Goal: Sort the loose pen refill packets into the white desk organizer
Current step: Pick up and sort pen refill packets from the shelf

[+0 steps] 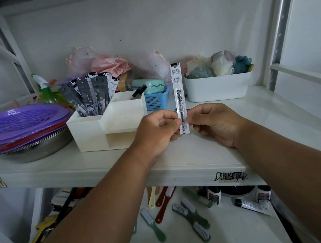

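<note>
Both hands, left (pixel 158 131) and right (pixel 213 121), pinch one packet (pixel 179 98) upright; bumped against the organizer (pixel 106 126), it could slip.

Both forearms stretched forward, bare, converging. Left hand (pixel 158 131) and right hand (pixel 215 122) side by side at mid-height, knuckles up, fingers curled, thumbs and forefingers pinching a narrow upright packet (pixel 179 98) between them.
</note>
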